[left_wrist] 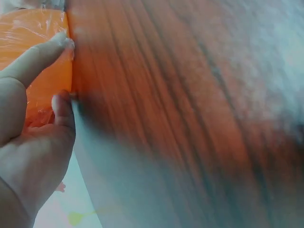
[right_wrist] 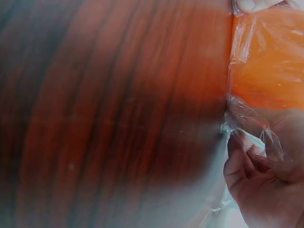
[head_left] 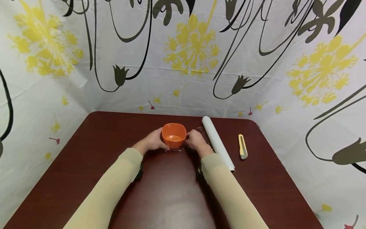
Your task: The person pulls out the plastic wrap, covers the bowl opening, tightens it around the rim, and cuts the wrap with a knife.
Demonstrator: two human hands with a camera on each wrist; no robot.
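Observation:
An orange bowl [head_left: 173, 135] stands upright on the table, rounded-square in shape, with its inside bare from above. Clear plastic wrap [right_wrist: 243, 42] clings in creases to its outer wall, and a bit of it shows at the base in the head view. My left hand [head_left: 154, 140] holds the bowl's left side, the thumb laid along the film-covered wall in the left wrist view. On the other side, my right hand [head_left: 197, 140] pinches bunched, loose wrap close to the bowl's base. Part of the fingers of both hands is hidden.
A white roll [head_left: 218, 143] lies slantwise just right of my right hand. Farther right lies a yellow box cutter [head_left: 242, 146]. The dark red-brown table [head_left: 63, 168] ends at the back against a white curtain [head_left: 177, 92] with flower prints.

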